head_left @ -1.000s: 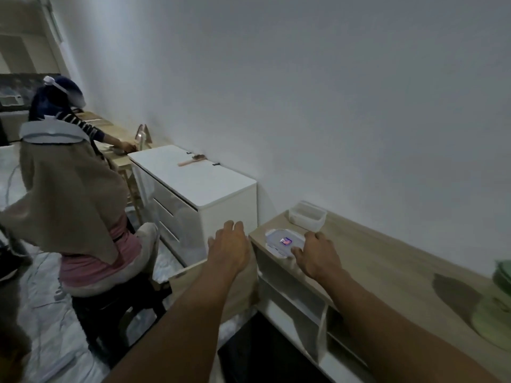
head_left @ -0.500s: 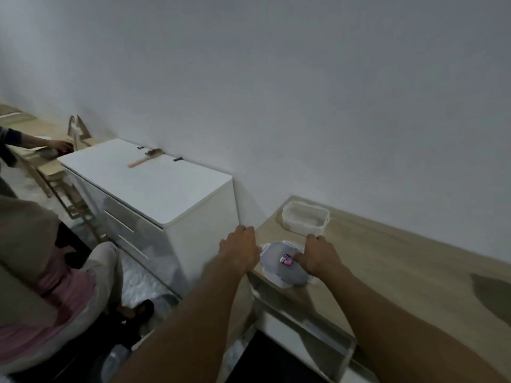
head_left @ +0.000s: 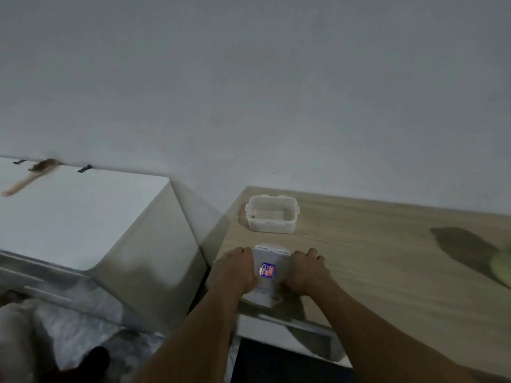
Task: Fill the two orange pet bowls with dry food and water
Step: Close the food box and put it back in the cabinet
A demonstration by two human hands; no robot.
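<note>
Both hands are on a white plastic lid [head_left: 271, 295] that lies at the near left corner of the wooden table [head_left: 381, 272]. The left hand [head_left: 235, 268] holds its left side and the right hand [head_left: 305, 272] its right side, fingers curled down over the edges. Between the hands the lid carries a small sticker [head_left: 267, 270] in blue, red and white; its writing is too blurred to read.

Behind the lid, near the wall, a clear plastic container [head_left: 271, 214] stands open on the table; what is in it cannot be made out. A blurred pale green thing [head_left: 502, 265] shows at the table's right edge.

Left of the table stands a white dresser [head_left: 83, 217] with a brush [head_left: 30, 176] lying on top.
</note>
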